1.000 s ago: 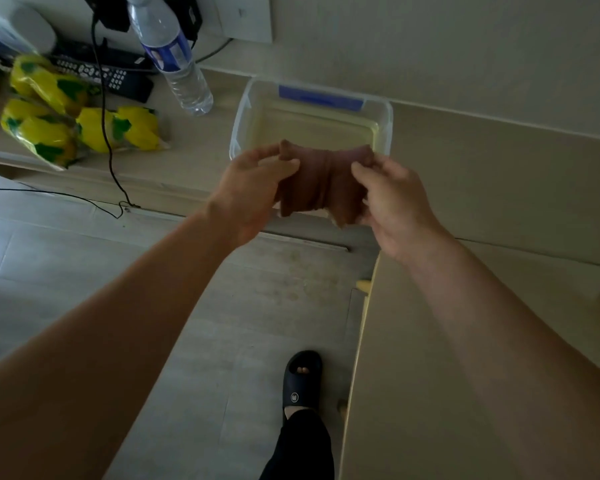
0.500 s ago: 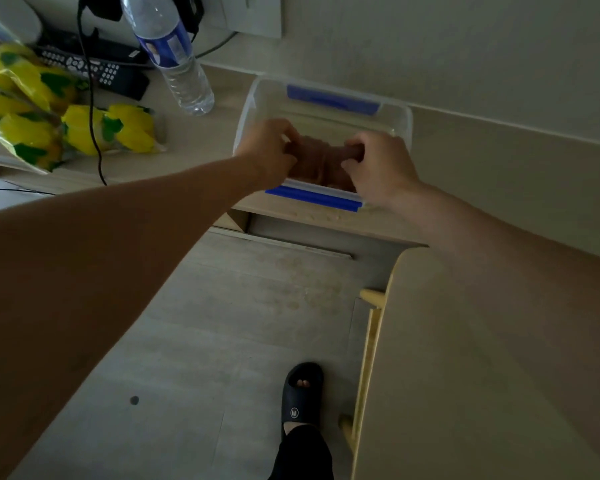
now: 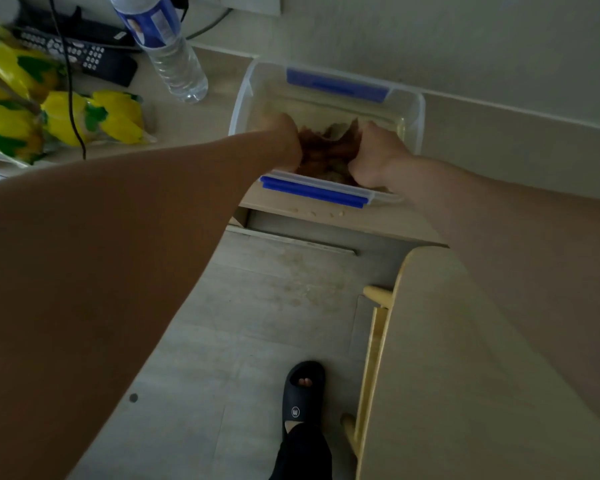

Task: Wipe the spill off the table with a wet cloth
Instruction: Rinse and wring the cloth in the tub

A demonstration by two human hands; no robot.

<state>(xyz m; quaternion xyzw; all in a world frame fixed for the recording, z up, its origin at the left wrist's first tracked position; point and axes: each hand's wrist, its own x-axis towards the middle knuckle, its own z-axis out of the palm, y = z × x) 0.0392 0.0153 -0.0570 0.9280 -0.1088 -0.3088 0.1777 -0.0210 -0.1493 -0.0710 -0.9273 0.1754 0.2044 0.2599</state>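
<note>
Both hands now down inside the clear tub (image 3: 417,109) w/ blue clips, at approx 12 o'clock of the view, sitting on the counter (image 3: 343,220) by the wall. A sec ago the brown cloth (image 3: 329,150) was held up in the air, stretched betw both hands in front of the tub; half a sec ago it was at the rim; now it's lowered in and bunched betw them. Left hand (image 3: 283,140) grips the cloth's left end, fingers curled round it; right hand (image 3: 373,157) grips the right end, same curl. Cloth looks crumpled, prob dipping in whatever liquid's in the tub, though water level is hard to make out in the dim light. So the step in hand looks like wetting the cloth, i.e. prep only; no wiping done yet. The table (image 3: 465,358) runs from 3 to 5 o'clock, well apart from the tub; no spill visible on the part in view. Next prob needs a lift, a wring over the tub so it doesn't drip on the floor, then a carry across to the table. Water bottle (image 3: 167,46) at 11 o'clock, yellow packets (image 3: 94,116) and remote (image 3: 84,57) at 10, just beside the tub's left.
</note>
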